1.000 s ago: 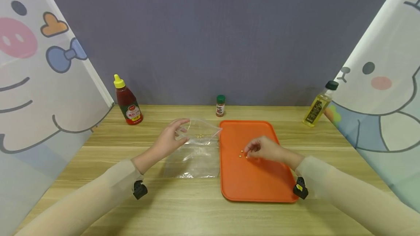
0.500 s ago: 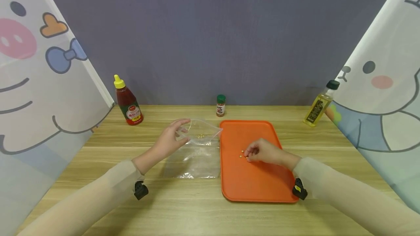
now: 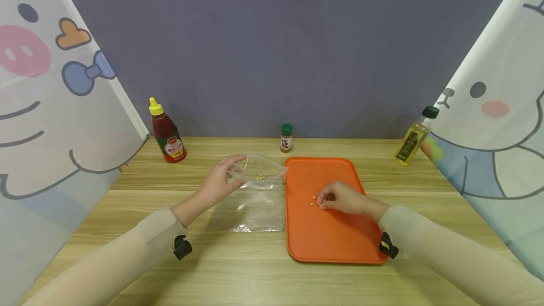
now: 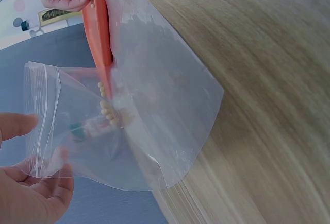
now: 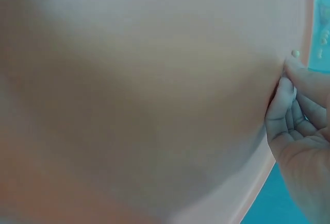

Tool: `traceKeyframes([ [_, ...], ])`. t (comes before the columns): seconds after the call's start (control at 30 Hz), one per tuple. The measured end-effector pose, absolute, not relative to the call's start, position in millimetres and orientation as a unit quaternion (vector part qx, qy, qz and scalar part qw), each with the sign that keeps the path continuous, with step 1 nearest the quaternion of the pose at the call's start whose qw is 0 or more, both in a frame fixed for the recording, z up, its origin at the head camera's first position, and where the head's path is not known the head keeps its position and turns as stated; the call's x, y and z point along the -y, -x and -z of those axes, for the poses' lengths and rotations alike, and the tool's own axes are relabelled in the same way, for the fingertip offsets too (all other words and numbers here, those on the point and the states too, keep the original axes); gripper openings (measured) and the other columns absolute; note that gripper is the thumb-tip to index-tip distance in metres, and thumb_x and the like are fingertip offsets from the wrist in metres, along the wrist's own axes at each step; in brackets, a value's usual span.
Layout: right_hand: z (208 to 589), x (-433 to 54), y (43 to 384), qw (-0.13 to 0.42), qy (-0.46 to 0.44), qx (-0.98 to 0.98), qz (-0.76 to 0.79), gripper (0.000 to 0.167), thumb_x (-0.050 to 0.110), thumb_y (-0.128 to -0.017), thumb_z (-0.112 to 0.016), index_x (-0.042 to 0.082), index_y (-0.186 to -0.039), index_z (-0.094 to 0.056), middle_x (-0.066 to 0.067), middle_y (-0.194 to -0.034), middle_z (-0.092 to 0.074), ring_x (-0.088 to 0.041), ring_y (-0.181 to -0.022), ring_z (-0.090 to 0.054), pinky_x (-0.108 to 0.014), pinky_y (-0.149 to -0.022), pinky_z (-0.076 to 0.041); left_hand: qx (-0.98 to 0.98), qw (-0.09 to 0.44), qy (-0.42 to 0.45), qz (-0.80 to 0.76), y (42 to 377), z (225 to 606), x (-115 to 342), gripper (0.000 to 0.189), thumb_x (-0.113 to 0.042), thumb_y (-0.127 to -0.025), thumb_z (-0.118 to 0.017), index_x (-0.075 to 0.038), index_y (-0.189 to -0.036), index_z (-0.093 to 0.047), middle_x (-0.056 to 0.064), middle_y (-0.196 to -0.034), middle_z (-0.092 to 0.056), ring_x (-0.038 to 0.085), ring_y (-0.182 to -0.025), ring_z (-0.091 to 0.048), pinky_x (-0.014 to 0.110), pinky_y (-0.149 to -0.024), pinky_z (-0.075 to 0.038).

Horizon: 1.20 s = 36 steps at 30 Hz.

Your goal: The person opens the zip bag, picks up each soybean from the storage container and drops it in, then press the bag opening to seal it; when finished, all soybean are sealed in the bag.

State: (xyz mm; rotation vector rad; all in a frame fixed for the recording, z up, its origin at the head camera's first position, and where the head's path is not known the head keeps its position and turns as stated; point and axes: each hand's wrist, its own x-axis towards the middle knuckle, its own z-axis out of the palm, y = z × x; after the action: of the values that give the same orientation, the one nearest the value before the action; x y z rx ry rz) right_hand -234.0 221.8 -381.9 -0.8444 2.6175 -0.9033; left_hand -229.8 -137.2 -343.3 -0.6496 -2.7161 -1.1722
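Right hand has shifted slightly over the orange tray relative to 1.0 s ago — a little nearer the wearer. The pale pellet seen just below the fingertips now sits right at them — partly covered.

Can't tell if R hand pinches anything, fingertips block it; R wrist view's R edge crops it, w/ orange tray mostly blurred there. L hand is cut by L wrist view's L edge; jar seen thru clear bag is blurry, label unreadable.
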Motion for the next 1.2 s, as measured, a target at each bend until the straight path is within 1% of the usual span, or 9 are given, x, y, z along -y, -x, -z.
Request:
traceKeyframes([
  [0.23,383,-229,238,0.176,0.244,-0.87,0.391,0.012,0.009,-0.09,-0.066,-0.002,-0.093,-0.069,-0.006,-0.075,-0.064,-0.009,-0.063,-0.053,-0.021,-0.055,-0.048,0.895,0.061,0.215,0.387,230,344,135,0.063,-0.005,-0.084,-0.072,-0.006,-0.141,-0.046,0.016,-0.143,-0.048,0.029,-0.107,-0.063,0.044,-0.089,-0.054],
  [0.47,375,-225,240,0.183,0.22,-0.852,0.438,0.018,0.01,-0.093,-0.063,-0.006,-0.1,-0.067,-0.014,-0.08,-0.066,-0.013,-0.065,-0.056,-0.025,-0.055,-0.051,0.896,0.057,0.213,0.385,230,342,135,0.063,-0.007,-0.085,-0.071,-0.006,-0.142,-0.045,0.016,-0.144,-0.047,0.029,-0.107,-0.063,0.046,-0.091,-0.053],
  [0.63,363,-218,242,0.162,0.217,-0.853,0.446,0.02,0.008,-0.092,-0.064,-0.009,-0.103,-0.066,-0.022,-0.086,-0.068,-0.019,-0.071,-0.061,-0.028,-0.062,-0.054,0.896,0.054,0.212,0.386,230,341,134,0.063,-0.007,-0.085,-0.071,-0.005,-0.142,-0.044,0.016,-0.144,-0.047,0.029,-0.107,-0.063,0.046,-0.091,-0.053],
  [0.77,353,-208,244,0.142,0.213,-0.855,0.451,0.023,0.008,-0.091,-0.065,-0.009,-0.106,-0.066,-0.026,-0.099,-0.068,-0.03,-0.085,-0.066,-0.027,-0.072,-0.056,0.895,0.053,0.213,0.388,230,341,134,0.063,-0.006,-0.085,-0.071,-0.004,-0.142,-0.044,0.016,-0.144,-0.047,0.029,-0.107,-0.063,0.046,-0.091,-0.053],
  [0.87,343,-200,247,0.128,0.203,-0.857,0.456,0.022,0.01,-0.091,-0.066,-0.006,-0.106,-0.067,-0.024,-0.105,-0.069,-0.035,-0.095,-0.065,-0.033,-0.079,-0.057,0.896,0.052,0.212,0.388,230,341,134,0.063,-0.006,-0.085,-0.071,-0.004,-0.142,-0.044,0.016,-0.144,-0.047,0.03,-0.107,-0.063,0.046,-0.091,-0.053],
  [0.97,332,-190,250,0.117,0.2,-0.857,0.461,0.018,0.01,-0.09,-0.067,-0.001,-0.104,-0.068,-0.018,-0.104,-0.07,-0.037,-0.099,-0.065,-0.044,-0.084,-0.056,0.895,0.051,0.211,0.389,231,341,134,0.063,-0.006,-0.085,-0.071,-0.004,-0.142,-0.044,0.016,-0.144,-0.047,0.03,-0.107,-0.063,0.047,-0.092,-0.053],
  [1.0,329,-187,251,0.114,0.201,-0.857,0.461,0.016,0.01,-0.09,-0.067,0.0,-0.103,-0.068,-0.016,-0.102,-0.071,-0.036,-0.099,-0.065,-0.045,-0.085,-0.056,0.895,0.051,0.21,0.389,231,341,134,0.063,-0.006,-0.085,-0.071,-0.004,-0.142,-0.045,0.016,-0.144,-0.047,0.029,-0.107,-0.063,0.047,-0.092,-0.053],
  [1.1,319,-178,253,0.104,0.206,-0.861,0.454,0.014,0.011,-0.09,-0.067,0.004,-0.102,-0.069,-0.009,-0.1,-0.072,-0.033,-0.099,-0.065,-0.041,-0.086,-0.056,0.895,0.052,0.211,0.389,231,341,134,0.063,-0.006,-0.085,-0.071,-0.004,-0.141,-0.045,0.016,-0.144,-0.047,0.03,-0.107,-0.063,0.047,-0.091,-0.053],
  [1.2,311,-168,255,0.093,0.21,-0.866,0.444,0.012,0.011,-0.09,-0.067,0.006,-0.101,-0.07,-0.008,-0.099,-0.072,-0.027,-0.097,-0.066,-0.033,-0.084,-0.055,0.894,0.054,0.213,0.39,231,340,134,0.063,-0.006,-0.084,-0.071,-0.003,-0.141,-0.045,0.016,-0.144,-0.047,0.03,-0.107,-0.063,0.047,-0.091,-0.053],
])
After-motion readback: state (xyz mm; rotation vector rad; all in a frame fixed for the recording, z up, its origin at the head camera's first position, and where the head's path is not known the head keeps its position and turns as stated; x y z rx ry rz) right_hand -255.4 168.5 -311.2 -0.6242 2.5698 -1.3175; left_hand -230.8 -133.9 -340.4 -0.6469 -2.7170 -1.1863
